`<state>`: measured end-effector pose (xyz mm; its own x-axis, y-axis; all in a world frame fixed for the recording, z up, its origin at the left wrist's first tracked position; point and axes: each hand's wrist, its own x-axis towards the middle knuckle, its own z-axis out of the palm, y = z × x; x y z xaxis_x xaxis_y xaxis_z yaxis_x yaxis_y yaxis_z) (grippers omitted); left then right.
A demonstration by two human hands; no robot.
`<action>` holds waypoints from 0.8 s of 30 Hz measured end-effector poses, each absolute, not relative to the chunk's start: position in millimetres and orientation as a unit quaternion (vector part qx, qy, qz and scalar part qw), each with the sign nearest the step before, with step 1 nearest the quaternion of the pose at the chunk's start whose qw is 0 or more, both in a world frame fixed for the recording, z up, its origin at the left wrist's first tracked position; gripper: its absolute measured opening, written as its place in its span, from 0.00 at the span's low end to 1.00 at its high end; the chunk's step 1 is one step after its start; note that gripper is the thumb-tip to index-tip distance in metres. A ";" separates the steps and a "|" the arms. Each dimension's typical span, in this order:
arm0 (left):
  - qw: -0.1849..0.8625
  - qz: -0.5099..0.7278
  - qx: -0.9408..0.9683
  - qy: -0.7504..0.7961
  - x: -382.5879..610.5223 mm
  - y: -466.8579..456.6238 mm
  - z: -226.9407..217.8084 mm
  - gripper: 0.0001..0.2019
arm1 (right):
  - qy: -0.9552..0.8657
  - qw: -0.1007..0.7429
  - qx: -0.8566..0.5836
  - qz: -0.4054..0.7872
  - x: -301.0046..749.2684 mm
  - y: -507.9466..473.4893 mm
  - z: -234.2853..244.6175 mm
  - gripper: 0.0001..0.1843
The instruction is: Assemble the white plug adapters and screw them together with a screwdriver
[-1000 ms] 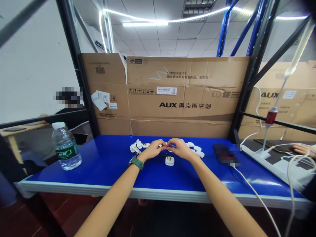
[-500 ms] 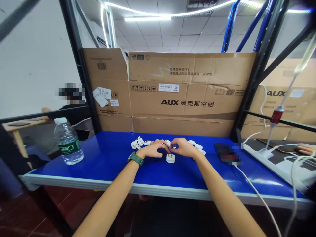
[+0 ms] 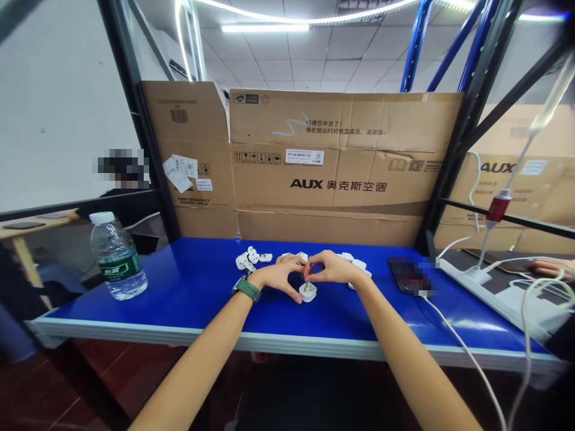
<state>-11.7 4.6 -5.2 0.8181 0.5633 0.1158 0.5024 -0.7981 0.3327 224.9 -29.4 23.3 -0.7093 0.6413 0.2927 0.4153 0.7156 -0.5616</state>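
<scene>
A white plug (image 3: 308,293) lies on the blue tabletop with its pins pointing up. To its left, my left hand (image 3: 278,276) is open, fingers and thumb spread in a wide curve. Its thumb tip comes down at the plug's left side; whether it touches, I cannot tell. My right hand (image 3: 335,267) is just above the plug, thumb and fingertips pinched together over the pins. What the pinch holds is too small to make out. Several white plugs (image 3: 245,260) sit beyond my left hand, and more white plug pieces (image 3: 358,264) lie behind my right hand, partly hidden.
A water bottle (image 3: 117,257) stands at the table's left end. On the right lie a dark phone-like device (image 3: 409,275) with a white cable and a long white power strip (image 3: 489,305). A cardboard panel (image 3: 332,161) closes the back. A person sits at the far left.
My left thumb has swung down and out to the plug's side, widening the hand. My right fingertips stay over the pins. The plug has turned or shifted slightly, and the view has moved a little.
</scene>
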 end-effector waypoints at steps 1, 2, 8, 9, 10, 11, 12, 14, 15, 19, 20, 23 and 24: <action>0.141 0.101 0.942 0.286 -9.9 4.9 -7.4 0.35 | -0.898 0.227 -0.294 0.234 224.7 -29.4 23.1 0.09; 0.139 0.101 0.942 0.289 -8.3 5.0 -9.1 0.33 | -0.903 0.216 -0.291 0.232 224.3 -29.4 22.7 0.09; 0.131 0.125 0.941 0.286 -5.9 3.0 -8.9 0.28 | -0.919 0.186 -0.281 0.202 220.3 -29.2 17.7 0.05; 0.128 0.127 0.941 0.287 -5.8 2.4 -8.1 0.28 | -0.920 0.185 -0.284 0.195 219.6 -29.3 17.2 0.05; 0.125 0.129 0.941 0.285 -5.7 1.9 -7.4 0.28 | -0.921 0.182 -0.287 0.189 219.0 -29.4 17.0 0.05; 0.123 0.132 0.942 0.283 -5.4 1.5 -6.8 0.28 | -0.922 0.179 -0.288 0.186 218.4 -29.7 17.0 0.05; 0.121 0.135 0.943 0.280 -4.9 1.3 -6.4 0.27 | -0.923 0.176 -0.288 0.185 218.0 -29.9 17.1 0.05; 0.119 0.139 0.944 0.273 -4.0 1.0 -5.8 0.26 | -0.924 0.173 -0.284 0.188 217.6 -30.2 17.4 0.06; 0.117 0.141 0.945 0.272 -3.6 1.1 -5.7 0.26 | -0.925 0.173 -0.282 0.189 217.6 -30.0 17.3 0.06; 0.117 0.135 0.945 0.272 -3.2 1.6 -6.0 0.25 | -0.927 0.179 -0.275 0.180 218.5 -27.1 14.6 0.05; 0.118 0.134 0.945 0.274 -3.4 1.8 -6.4 0.25 | -0.928 0.181 -0.273 0.176 218.7 -26.1 13.7 0.05; 0.121 0.131 0.944 0.278 -4.3 2.9 -7.9 0.27 | -0.926 0.188 -0.276 0.176 218.8 -23.8 11.9 0.05; 0.122 0.130 0.944 0.277 -4.6 3.4 -8.4 0.27 | -0.924 0.188 -0.279 0.179 218.8 -23.5 11.7 0.05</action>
